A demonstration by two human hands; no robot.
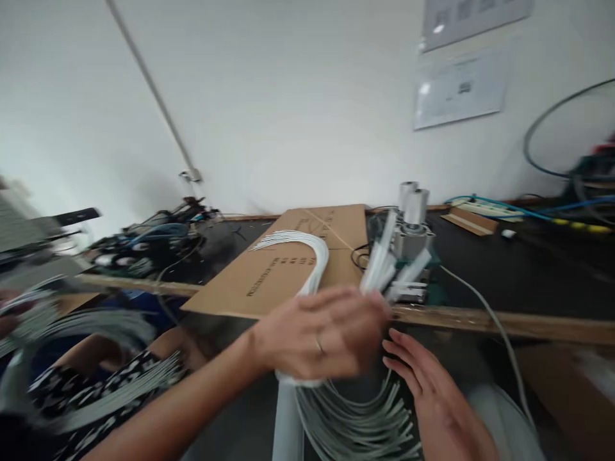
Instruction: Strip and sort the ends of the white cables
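My left hand (327, 336), a ring on one finger, reaches across from the lower left, closed round a bundle of white wires (314, 250). The bundle arches up over the hand and its cut ends (384, 262) stick out to the right. The hand is smeared by motion. Just below and to the right is my right hand (427, 384), fingers stretched out flat, resting against a loose sheaf of grey-white wires (355, 422) that hangs down in front of me.
A cardboard sheet (288, 262) lies on the dark workbench (504, 275), beside a small metal device with two cylinders (413, 224). Tangled cables (144, 243) sit at the back left, hoses (528, 211) at the back right. More wire bundles (96, 326) lie left over patterned cloth (120, 378).
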